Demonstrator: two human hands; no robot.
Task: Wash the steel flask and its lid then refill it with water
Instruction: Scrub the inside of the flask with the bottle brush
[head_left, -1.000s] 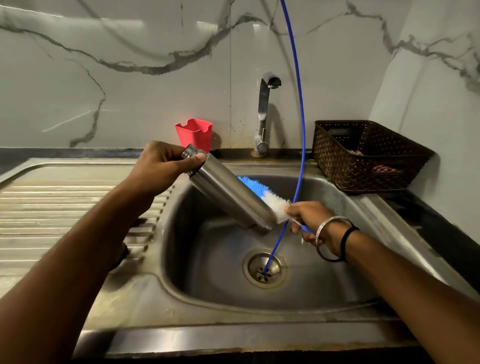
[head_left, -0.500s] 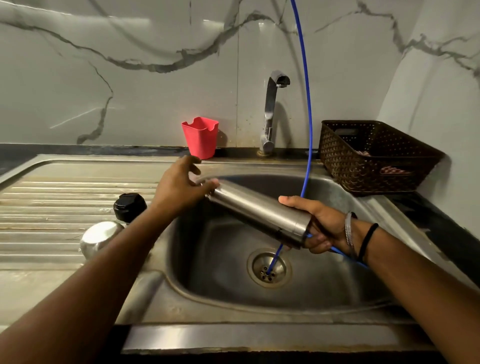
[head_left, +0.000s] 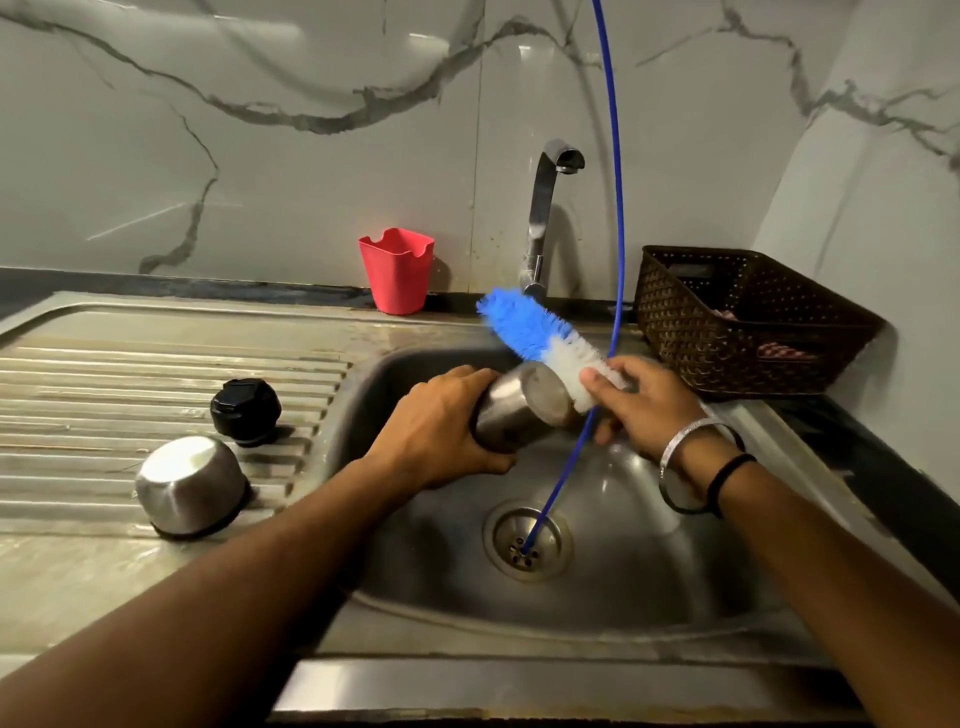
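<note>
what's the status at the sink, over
Left hand grips flask over sink. Right hand grips brush at its base. Blue tube hangs close by.

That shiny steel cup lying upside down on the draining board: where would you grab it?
Grip the steel cup around its sloping side wall, coming from above. It rests rim-down, flat base up, so the rim is unreachable; fingers must span the narrower top.

Blue-white brush (head_left: 540, 340); red cup (head_left: 397, 270); veined marble wall (head_left: 260, 156).

No text, label, brand, number or sign can be read on anything shown.
</note>
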